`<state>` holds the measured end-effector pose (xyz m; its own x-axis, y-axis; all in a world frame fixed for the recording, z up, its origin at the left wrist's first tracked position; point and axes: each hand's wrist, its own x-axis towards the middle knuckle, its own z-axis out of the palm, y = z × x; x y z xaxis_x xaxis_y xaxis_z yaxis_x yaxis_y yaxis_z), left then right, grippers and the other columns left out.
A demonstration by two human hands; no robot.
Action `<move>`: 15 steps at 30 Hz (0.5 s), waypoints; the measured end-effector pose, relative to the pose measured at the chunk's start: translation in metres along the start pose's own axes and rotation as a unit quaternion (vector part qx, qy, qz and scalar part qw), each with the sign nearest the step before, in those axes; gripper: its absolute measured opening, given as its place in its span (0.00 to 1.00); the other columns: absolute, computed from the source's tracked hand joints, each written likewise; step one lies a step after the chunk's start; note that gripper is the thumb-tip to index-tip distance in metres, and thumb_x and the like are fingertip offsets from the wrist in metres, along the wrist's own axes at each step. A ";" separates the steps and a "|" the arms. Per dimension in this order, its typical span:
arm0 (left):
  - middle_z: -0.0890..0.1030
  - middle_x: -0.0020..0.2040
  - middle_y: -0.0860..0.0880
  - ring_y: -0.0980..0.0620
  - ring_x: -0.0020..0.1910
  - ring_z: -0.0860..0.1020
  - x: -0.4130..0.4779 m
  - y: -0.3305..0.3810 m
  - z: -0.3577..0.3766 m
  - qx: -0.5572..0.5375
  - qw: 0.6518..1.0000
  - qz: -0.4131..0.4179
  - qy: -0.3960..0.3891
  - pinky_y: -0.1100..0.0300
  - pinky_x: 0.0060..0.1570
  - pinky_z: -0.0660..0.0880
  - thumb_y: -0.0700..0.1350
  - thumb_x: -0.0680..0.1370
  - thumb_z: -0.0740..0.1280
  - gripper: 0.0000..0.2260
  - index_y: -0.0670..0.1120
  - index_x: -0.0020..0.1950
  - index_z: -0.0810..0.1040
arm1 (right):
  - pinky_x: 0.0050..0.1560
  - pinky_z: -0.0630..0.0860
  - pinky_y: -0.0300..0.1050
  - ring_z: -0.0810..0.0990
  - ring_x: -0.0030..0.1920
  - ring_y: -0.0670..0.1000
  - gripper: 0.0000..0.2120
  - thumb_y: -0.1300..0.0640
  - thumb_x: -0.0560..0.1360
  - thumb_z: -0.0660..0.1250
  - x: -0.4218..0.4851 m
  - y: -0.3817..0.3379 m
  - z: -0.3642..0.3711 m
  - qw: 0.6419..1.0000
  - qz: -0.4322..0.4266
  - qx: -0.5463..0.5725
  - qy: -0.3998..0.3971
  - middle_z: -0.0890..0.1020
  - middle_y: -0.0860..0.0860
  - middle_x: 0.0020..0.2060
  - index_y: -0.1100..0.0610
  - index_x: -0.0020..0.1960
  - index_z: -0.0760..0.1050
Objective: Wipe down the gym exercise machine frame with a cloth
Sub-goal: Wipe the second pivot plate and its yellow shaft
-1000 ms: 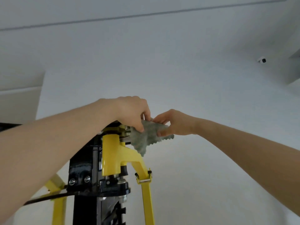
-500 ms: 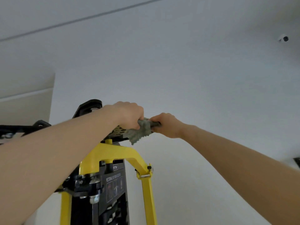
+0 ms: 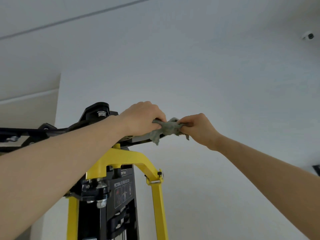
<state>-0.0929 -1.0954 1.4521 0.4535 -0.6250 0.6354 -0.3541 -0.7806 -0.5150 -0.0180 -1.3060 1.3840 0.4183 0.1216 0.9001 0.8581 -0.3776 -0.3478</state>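
- the grey cloth (image 3: 166,129) is bunched on the edge of the machine's black top plate (image 3: 136,139), at 12 o'clock above the yellow frame arch (image 3: 131,155).
- the left hand (image 3: 143,118), at the cloth's 9 o'clock, has its fingers curled over one end. The right hand (image 3: 199,129), at 3 o'clock, pinches the other end in a closed fist.
- risk: the cloth is wadded into a thin rope, so it may skip over most of the plate.
- risk: both arms reach up high, so a hard tug could slip the cloth off the plate's edge, or knuckles could catch the bolted pulley bracket (image 3: 97,110) at 10 o'clock.
- the instruction label (image 3: 123,189), at 6 o'clock below the arch, reads "pectoral fly" and probably "rear deltoid". The small tag above it is too blurred to read.
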 end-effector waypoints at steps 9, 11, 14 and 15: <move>0.83 0.45 0.46 0.47 0.37 0.84 -0.027 0.028 0.041 -0.369 0.917 -0.146 0.027 0.60 0.29 0.79 0.36 0.74 0.72 0.07 0.47 0.47 0.80 | 0.49 0.84 0.51 0.84 0.53 0.59 0.14 0.60 0.82 0.63 -0.067 -0.024 -0.008 0.871 0.300 0.365 -0.133 0.83 0.61 0.56 0.63 0.65 0.77; 0.82 0.43 0.48 0.49 0.38 0.81 -0.031 0.033 0.054 -0.371 0.906 -0.194 0.057 0.59 0.31 0.76 0.37 0.73 0.72 0.06 0.48 0.45 0.79 | 0.53 0.83 0.55 0.83 0.54 0.62 0.14 0.56 0.80 0.66 -0.077 -0.033 0.000 0.846 0.322 0.401 -0.145 0.83 0.62 0.55 0.63 0.62 0.77; 0.80 0.43 0.49 0.51 0.42 0.79 -0.038 0.040 0.067 -0.431 0.868 -0.242 0.055 0.56 0.42 0.80 0.40 0.73 0.72 0.05 0.48 0.47 0.78 | 0.58 0.81 0.59 0.83 0.58 0.65 0.16 0.52 0.79 0.68 -0.083 -0.043 0.019 0.834 0.343 0.402 -0.160 0.82 0.65 0.58 0.62 0.61 0.79; 0.80 0.44 0.48 0.50 0.45 0.80 -0.041 0.041 0.070 -0.456 0.854 -0.247 0.042 0.51 0.47 0.82 0.41 0.72 0.72 0.06 0.48 0.47 0.78 | 0.57 0.81 0.59 0.83 0.57 0.65 0.17 0.52 0.79 0.69 -0.083 -0.044 0.026 0.835 0.354 0.395 -0.150 0.82 0.65 0.59 0.63 0.61 0.79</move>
<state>-0.0691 -1.1011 1.3644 0.6857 -0.1862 0.7037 -0.6435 -0.6069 0.4664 -0.0832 -1.2758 1.3179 0.8579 0.3933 0.3305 0.2434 0.2555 -0.9357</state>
